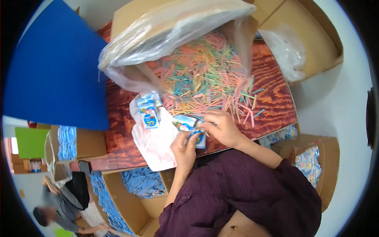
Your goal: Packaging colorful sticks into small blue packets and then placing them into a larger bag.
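Observation:
My left hand (184, 150) is closed in a pinch on a small blue-and-white packet (200, 140) near the table's front edge. Close above it, my right hand (222, 128) is also closed, its fingertips at the packet; what they pinch is too small and blurred to make out. Another blue-and-white packet lies just beyond my left hand. Further left, several similar packets (149, 114) rest on a white sheet (154, 148). Beyond both hands spreads a heap of thin pastel sticks (201, 75), pink, yellow, green and teal.
The sticks spill from a carton (130, 17) lined with clear plastic (138, 49) onto the red wood-patterned table (122, 138). A blue panel (57, 71) stands left. Cartons hold packets at right (308, 166) and below left (142, 181). Another person (65, 201) sits at lower left.

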Tool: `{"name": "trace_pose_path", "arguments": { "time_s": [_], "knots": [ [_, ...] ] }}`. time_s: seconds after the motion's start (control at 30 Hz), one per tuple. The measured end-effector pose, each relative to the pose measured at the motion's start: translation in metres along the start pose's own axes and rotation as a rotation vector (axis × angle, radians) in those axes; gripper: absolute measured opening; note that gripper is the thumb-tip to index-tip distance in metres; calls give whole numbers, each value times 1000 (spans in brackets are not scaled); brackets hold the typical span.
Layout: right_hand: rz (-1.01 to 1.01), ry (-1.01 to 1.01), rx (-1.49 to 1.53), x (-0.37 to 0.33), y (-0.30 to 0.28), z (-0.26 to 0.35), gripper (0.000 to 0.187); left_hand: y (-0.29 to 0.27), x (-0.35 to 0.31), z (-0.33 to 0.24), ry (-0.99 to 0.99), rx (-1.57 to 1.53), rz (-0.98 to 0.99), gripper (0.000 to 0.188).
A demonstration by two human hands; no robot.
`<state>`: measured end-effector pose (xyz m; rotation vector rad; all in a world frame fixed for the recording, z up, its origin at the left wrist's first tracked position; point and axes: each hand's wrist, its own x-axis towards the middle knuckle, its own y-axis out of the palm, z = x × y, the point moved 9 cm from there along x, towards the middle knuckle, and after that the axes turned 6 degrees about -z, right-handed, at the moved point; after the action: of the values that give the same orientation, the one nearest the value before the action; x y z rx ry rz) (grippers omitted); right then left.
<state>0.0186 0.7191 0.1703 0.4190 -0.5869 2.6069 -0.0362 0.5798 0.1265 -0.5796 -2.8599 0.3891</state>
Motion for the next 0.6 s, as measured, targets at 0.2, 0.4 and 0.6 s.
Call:
{"name": "trace_pose_path", "arguments": {
  "time_s": [0.2,0.4,0.6],
  "knots": [
    [-22,377,206,-17,-10,-40,11,25,0,-18,171,121,173,12],
    [42,185,14,6,-13,-18,10,20,3,2,-110,-85,156,9],
    [93,203,200,8,-6,-24,8,14,16,-15,122,-51,123,7]
  ]
}}
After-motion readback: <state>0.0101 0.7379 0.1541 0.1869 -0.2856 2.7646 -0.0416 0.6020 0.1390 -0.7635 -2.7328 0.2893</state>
